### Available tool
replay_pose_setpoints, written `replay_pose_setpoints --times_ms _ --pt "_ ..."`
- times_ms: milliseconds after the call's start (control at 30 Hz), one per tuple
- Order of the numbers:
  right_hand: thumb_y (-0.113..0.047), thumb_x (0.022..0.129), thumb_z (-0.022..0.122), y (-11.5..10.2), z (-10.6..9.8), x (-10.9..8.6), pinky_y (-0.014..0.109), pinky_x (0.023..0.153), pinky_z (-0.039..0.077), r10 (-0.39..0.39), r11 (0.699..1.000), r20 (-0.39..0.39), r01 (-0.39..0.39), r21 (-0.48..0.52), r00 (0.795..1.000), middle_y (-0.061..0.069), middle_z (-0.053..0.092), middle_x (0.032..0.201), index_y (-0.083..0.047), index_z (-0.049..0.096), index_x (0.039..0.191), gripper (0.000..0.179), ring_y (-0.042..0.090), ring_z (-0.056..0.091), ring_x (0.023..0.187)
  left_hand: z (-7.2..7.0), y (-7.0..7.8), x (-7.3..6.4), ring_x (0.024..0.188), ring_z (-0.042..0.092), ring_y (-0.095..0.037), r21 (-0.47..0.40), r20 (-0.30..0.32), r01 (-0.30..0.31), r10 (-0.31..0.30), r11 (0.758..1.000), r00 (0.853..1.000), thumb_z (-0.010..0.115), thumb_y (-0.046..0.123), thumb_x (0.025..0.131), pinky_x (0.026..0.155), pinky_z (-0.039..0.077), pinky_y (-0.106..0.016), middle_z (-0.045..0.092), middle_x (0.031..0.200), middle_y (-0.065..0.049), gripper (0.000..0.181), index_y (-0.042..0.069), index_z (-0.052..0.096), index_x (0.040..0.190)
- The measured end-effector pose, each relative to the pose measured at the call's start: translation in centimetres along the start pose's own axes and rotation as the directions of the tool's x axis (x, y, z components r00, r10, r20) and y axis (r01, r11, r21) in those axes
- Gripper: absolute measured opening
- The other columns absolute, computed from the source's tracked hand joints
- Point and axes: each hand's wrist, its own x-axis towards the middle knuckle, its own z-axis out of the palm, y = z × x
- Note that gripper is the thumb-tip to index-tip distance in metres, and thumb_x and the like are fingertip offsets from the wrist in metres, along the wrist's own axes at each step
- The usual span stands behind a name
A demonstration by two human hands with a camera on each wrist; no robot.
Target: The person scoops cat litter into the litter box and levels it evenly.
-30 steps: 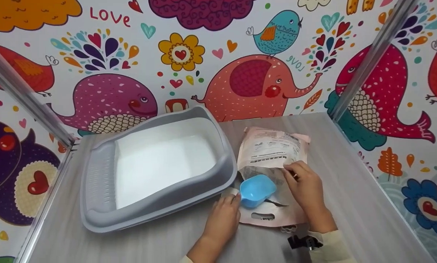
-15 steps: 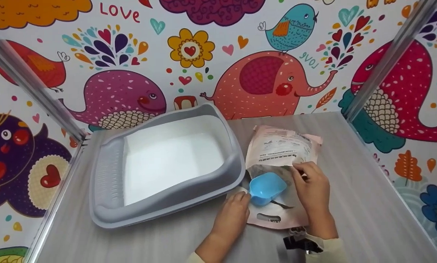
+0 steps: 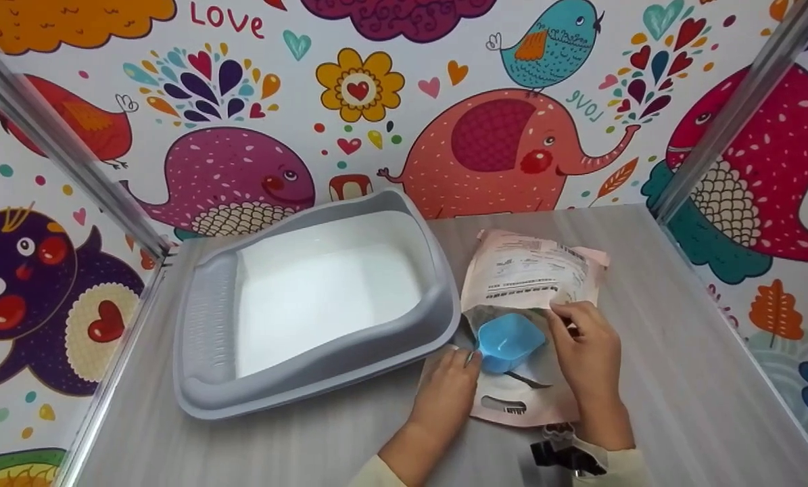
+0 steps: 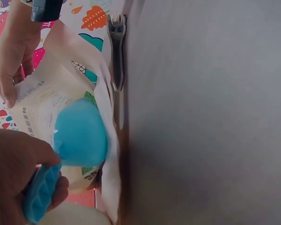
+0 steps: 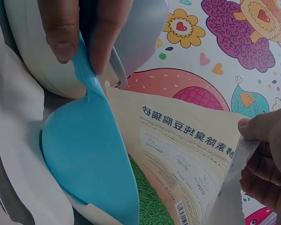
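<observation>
My left hand (image 3: 444, 392) grips the handle of a blue scoop (image 3: 512, 341), its bowl lying in the mouth of a pale pink cat litter bag (image 3: 529, 267). The left wrist view shows the fingers curled round the ridged blue handle (image 4: 41, 194). My right hand (image 3: 589, 355) pinches the far edge of the bag's opening between thumb and fingers, as the right wrist view confirms. Printed text and a green patch (image 5: 147, 187) mark the bag's far wall. Whatever the scoop's bowl covers inside the bag is hidden.
A grey litter box (image 3: 336, 365) with a white inside stands left of the bag, close to it. Beside the bag's near side lies a small, slim grey pronged object (image 4: 117, 51). Patterned wall panels and metal posts (image 3: 721, 111) bound the grey table (image 3: 295, 446).
The scoop has shifted slightly right and away from me relative to the bag, further over its opening. My right hand keeps its pinch on the bag. The head view has panned a little left.
</observation>
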Motion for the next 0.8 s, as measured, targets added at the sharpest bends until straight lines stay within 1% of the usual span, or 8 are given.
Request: replay_pose_setpoints --times_ms 67,200,300,367,433,600,667,800 --pt "0.004 0.085 0.08 -0.1 0.1 0.0 -0.002 0.069 0.04 0.003 1.0 0.002 -0.003 -0.007 1.0 0.007 0.075 0.09 -0.005 0.081 0.1 0.018 0.011 0.061 0.075 -0.1 0.2 0.1 0.104 0.066 -0.015 0.037 -0.007 -0.006 0.006 0.999 1.0 0.077 0.011 0.089 0.084 0.06 -0.023 0.07 0.11 -0.002 0.034 0.013 0.074 0.123" --pt "0.002 0.086 0.08 0.0 0.2 0.0 -0.002 0.07 0.04 0.001 1.0 0.009 -0.001 -0.009 1.0 0.007 0.075 0.091 -0.005 0.081 0.1 0.016 0.01 0.061 0.075 -0.3 0.5 0.5 0.1 0.064 -0.014 0.067 0.0 0.011 -0.011 0.998 1.0 0.074 0.008 0.09 0.079 0.059 -0.022 0.069 0.108 -0.002 0.034 0.013 0.075 0.123" --pt "0.003 0.085 0.08 0.0 0.2 0.0 -0.001 0.069 0.041 -0.011 1.0 0.002 0.011 0.001 1.0 0.007 0.075 0.091 -0.005 0.081 0.099 0.017 0.008 0.06 0.075 -0.5 0.9 0.9 0.102 0.064 -0.013 0.085 -0.007 0.013 -0.012 0.996 1.0 0.073 0.01 0.091 0.08 0.059 -0.023 0.07 0.109 -0.002 0.032 0.013 0.075 0.123" --pt "0.004 0.084 0.081 0.1 0.1 0.0 -0.001 0.069 0.041 -0.022 1.0 -0.002 0.022 0.003 1.0 0.007 0.075 0.09 -0.004 0.081 0.099 0.017 0.006 0.06 0.075 -0.4 1.1 1.2 0.102 0.064 -0.013 0.112 -0.023 0.004 -0.002 0.994 1.0 0.072 0.01 0.091 0.084 0.058 -0.024 0.07 0.11 -0.001 0.031 0.014 0.075 0.122" --pt "0.004 0.084 0.081 0.1 0.1 0.0 -0.001 0.07 0.041 -0.026 1.0 -0.004 0.026 0.002 1.0 0.007 0.075 0.09 -0.004 0.081 0.098 0.017 0.005 0.06 0.075 -0.3 1.2 1.5 0.101 0.064 -0.013 0.147 -0.05 -0.006 0.014 0.989 0.999 0.072 0.012 0.091 0.084 0.057 -0.023 0.07 0.109 0.0 0.03 0.014 0.076 0.12" --pt "0.003 0.084 0.081 0.1 -0.1 -0.1 -0.002 0.072 0.039 -0.014 1.0 -0.001 0.014 -0.017 1.0 0.007 0.075 0.091 -0.005 0.082 0.101 0.019 0.01 0.062 0.075 -0.3 1.7 2.5 0.093 0.06 -0.014 0.218 -0.08 -0.029 0.047 0.976 0.996 0.07 0.016 0.092 0.076 0.052 -0.023 0.069 0.104 0.001 0.027 0.013 0.076 0.118" --pt "0.003 0.084 0.081 0.0 -0.2 -0.1 -0.003 0.072 0.039 -0.013 1.0 -0.001 0.013 -0.022 1.0 0.006 0.075 0.091 -0.005 0.082 0.102 0.019 0.012 0.062 0.075 -0.3 1.8 2.7 0.091 0.059 -0.014 0.226 -0.077 -0.036 0.055 0.974 0.996 0.07 0.016 0.093 0.077 0.053 -0.024 0.069 0.103 0.0 0.026 0.012 0.076 0.118" --pt "0.003 0.084 0.081 -0.1 -0.2 0.1 -0.002 0.072 0.039 -0.025 1.0 -0.003 0.025 -0.014 1.0 0.006 0.075 0.091 -0.006 0.082 0.102 0.019 0.011 0.062 0.075 -0.3 2.0 3.3 0.091 0.059 -0.015 0.239 -0.055 -0.044 0.059 0.97 0.997 0.068 0.016 0.095 0.085 0.054 -0.025 0.069 0.104 0.001 0.024 0.012 0.075 0.117"
